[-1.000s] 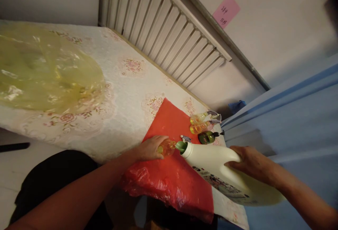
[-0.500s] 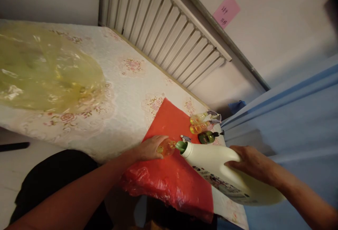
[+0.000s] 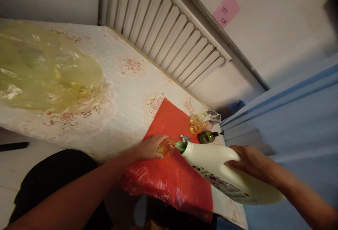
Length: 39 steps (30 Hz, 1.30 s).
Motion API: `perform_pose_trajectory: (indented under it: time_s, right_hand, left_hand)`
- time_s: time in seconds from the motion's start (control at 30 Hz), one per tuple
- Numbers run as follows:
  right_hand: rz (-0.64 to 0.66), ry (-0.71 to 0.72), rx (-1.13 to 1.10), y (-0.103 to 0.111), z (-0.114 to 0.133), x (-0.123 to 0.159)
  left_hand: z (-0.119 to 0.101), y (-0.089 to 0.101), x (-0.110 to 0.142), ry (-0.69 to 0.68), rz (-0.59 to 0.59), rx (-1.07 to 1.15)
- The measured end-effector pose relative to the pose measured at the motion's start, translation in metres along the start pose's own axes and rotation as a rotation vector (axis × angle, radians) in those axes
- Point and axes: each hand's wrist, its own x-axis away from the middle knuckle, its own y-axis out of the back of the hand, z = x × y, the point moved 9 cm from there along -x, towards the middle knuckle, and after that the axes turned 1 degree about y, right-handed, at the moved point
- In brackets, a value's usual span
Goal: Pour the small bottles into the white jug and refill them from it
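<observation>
My left hand (image 3: 151,147) is closed around a small clear bottle (image 3: 168,147) above the red plastic sheet (image 3: 182,173). My right hand (image 3: 246,161) grips the handle of a large cream-coloured jug (image 3: 219,168) with a printed label. The jug is tilted, its green-lined mouth (image 3: 181,147) right at the neck of the small bottle. Whether liquid is flowing between them I cannot make out. A loose grey-and-white spray head (image 3: 185,138) lies on the sheet just beyond the jug's mouth.
Yellow spray bottles (image 3: 199,128) and a dark green pump bottle (image 3: 207,137) are at the sheet's far right. A big yellow plastic bag (image 3: 50,71) covers the left of the flowered tablecloth (image 3: 126,106). A radiator (image 3: 163,29) lines the wall; a blue curtain (image 3: 298,117) hangs right.
</observation>
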Motion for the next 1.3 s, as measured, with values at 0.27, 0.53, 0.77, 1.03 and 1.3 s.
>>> perform_pose_trajectory:
  time_s: [0.27, 0.53, 0.77, 1.03, 1.3]
  right_hand:
    - [0.01, 0.002, -0.022, -0.002, -0.003, 0.0]
    - [0.012, -0.023, -0.01, 0.002, 0.004, 0.003]
    - [0.021, -0.009, -0.036, -0.001, -0.001, 0.002]
    - [0.018, -0.019, -0.006, 0.001, 0.002, 0.001]
    - [0.02, -0.029, -0.007, 0.0, 0.0, 0.0]
  left_hand:
    - [0.002, -0.001, -0.002, -0.003, 0.0, -0.001]
    - [0.006, -0.004, -0.003, -0.015, 0.0, 0.006]
    - [0.009, -0.005, -0.004, 0.001, 0.014, 0.001]
    - [0.01, -0.007, -0.005, -0.011, 0.008, -0.016]
    - [0.007, -0.006, -0.004, -0.02, 0.002, -0.014]
